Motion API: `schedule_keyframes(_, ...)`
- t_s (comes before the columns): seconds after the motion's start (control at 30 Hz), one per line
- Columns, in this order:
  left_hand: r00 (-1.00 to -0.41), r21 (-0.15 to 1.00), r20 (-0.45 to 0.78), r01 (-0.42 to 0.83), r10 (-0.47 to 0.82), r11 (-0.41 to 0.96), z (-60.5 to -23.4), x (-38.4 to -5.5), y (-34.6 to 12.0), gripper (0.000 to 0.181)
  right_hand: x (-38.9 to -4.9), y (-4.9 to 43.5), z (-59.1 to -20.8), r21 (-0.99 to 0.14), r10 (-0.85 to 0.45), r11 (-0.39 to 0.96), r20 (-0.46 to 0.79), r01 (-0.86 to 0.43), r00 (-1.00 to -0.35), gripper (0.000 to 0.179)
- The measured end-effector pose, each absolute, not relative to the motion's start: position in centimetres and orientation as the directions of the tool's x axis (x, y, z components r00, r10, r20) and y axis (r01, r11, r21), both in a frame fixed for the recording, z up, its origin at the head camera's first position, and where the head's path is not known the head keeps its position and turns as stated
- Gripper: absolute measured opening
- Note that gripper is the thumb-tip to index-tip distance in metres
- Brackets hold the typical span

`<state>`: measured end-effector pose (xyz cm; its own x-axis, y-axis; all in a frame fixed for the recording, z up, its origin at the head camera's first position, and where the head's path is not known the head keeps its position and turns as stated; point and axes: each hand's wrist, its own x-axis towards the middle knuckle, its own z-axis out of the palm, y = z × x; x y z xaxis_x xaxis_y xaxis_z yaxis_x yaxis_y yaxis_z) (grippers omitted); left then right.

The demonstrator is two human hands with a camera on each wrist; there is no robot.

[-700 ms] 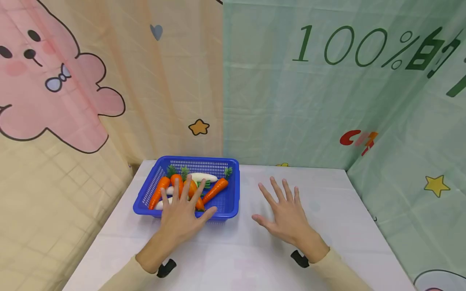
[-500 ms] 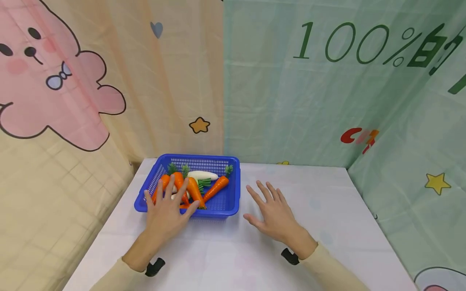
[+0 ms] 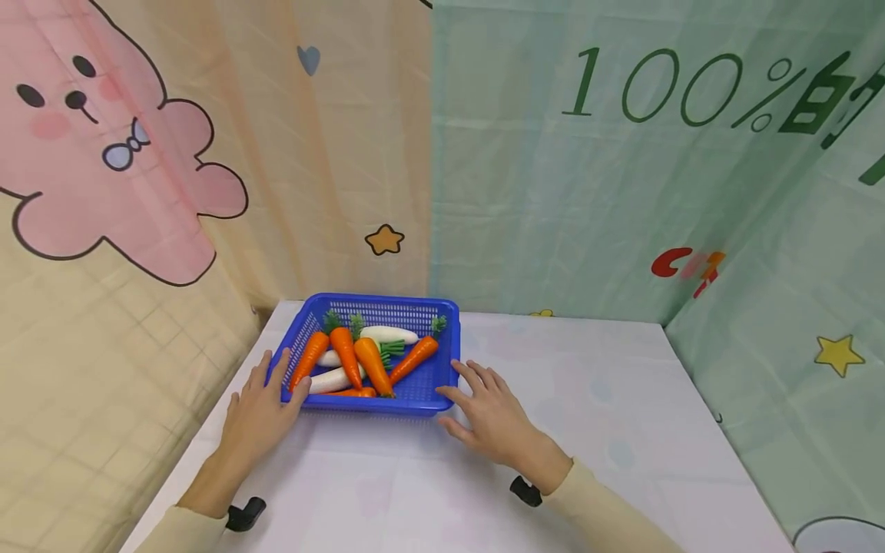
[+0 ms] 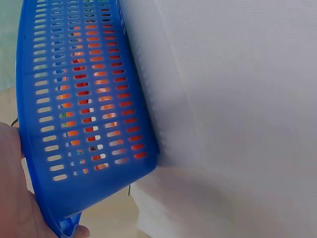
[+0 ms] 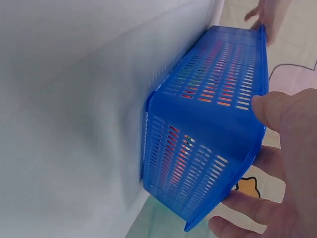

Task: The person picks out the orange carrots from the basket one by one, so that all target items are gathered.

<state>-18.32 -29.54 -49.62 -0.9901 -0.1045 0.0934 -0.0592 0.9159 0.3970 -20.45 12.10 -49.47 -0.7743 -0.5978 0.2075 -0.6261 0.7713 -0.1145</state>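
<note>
A blue plastic basket (image 3: 415, 401) sits on the white table, with orange carrots (image 3: 374, 367) and white radishes (image 3: 387, 334) lying in it. My left hand (image 3: 256, 418) is at the basket's front left corner, thumb and fingers spread about the rim; in the left wrist view part of the hand (image 4: 17, 198) meets the rim. At the front right corner is my right hand (image 3: 494, 422), its fingers loosely bent along the right rim. In the right wrist view the thumb (image 5: 270, 111) is against the basket's corner. Neither hand has visibly closed its fingers round the rim.
The white table (image 3: 588, 430) extends to the right and in front of the basket. Printed curtains hang at the back and both sides, the back one (image 3: 539, 192) close behind the basket. A black strap-like piece (image 3: 246, 514) is at my left wrist.
My left hand has moved left off the vegetables to the basket's left corner. My right hand has come left to its right corner, and its fingers have bent more. The basket has stayed in place.
</note>
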Motion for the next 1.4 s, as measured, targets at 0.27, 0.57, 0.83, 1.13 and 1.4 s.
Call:
schedule_keyframes(0.27,-0.986,0.388,0.127,-0.048,-0.105,0.92,-49.9,-18.6,-29.4,0.089,-20.6,12.3,-49.6,-0.101,-0.598,0.764,0.26,-0.638,-0.758,0.045)
schedule_keyframes(0.57,-0.988,0.393,0.116,-0.052,-0.106,0.918,-49.9,-18.1,-28.8,0.089,-20.6,12.2,-49.6,-0.164,-0.572,0.759,0.293,-0.63,-0.766,0.033)
schedule_keyframes(0.83,-0.987,0.422,0.114,-0.053,-0.111,0.905,-49.6,-17.8,-28.1,0.09,-20.4,12.6,-49.2,-0.195,-0.586,0.732,0.31,-0.653,-0.749,0.027)
schedule_keyframes(1.13,-0.986,0.511,0.1,-0.063,-0.132,0.857,-49.5,-18.0,-27.5,0.088,-20.5,13.2,-49.4,-0.295,-0.596,0.674,0.325,-0.678,-0.734,0.026)
schedule_keyframes(1.4,-0.979,0.578,0.157,-0.016,-0.13,0.816,-49.9,-17.9,-27.0,0.078,-20.3,14.0,-49.9,-0.362,-0.571,0.658,0.332,-0.661,-0.75,0.028)
